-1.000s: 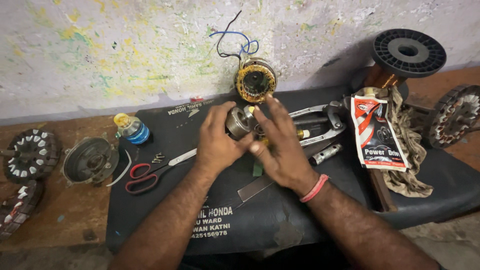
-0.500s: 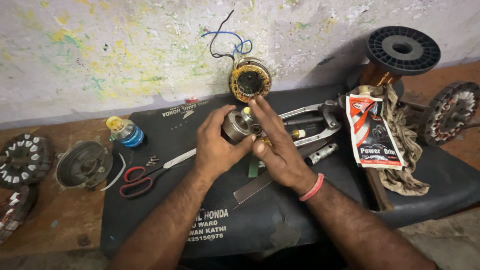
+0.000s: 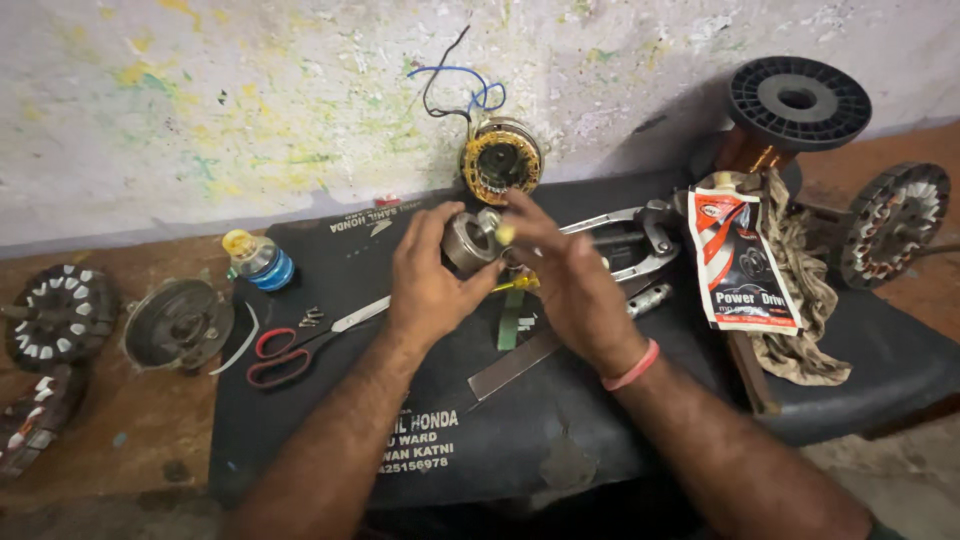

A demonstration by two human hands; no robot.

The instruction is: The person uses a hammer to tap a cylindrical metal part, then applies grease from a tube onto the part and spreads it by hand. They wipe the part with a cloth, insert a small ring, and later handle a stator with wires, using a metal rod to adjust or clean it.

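My left hand (image 3: 425, 280) grips a small round grey metal motor part (image 3: 468, 242) above a black mat (image 3: 330, 420). My right hand (image 3: 572, 285), with a pink band on the wrist, pinches at the top of that part with fingertips; a yellow-handled tool (image 3: 520, 284) shows under the fingers. A wound stator (image 3: 500, 160) with blue and black wires leans on the wall just behind the hands.
Red-handled scissors (image 3: 300, 340), a small bottle with a blue base (image 3: 260, 262) and a round metal cover (image 3: 180, 325) lie left. A metal puller (image 3: 630, 240), a red-and-white pouch (image 3: 740, 265), a rag (image 3: 800, 300), a copper wire spool (image 3: 790, 110) and stators (image 3: 890, 225) sit right.
The view has shifted slightly; both hands stay on the grey part, with the right fingers moved up onto its top.
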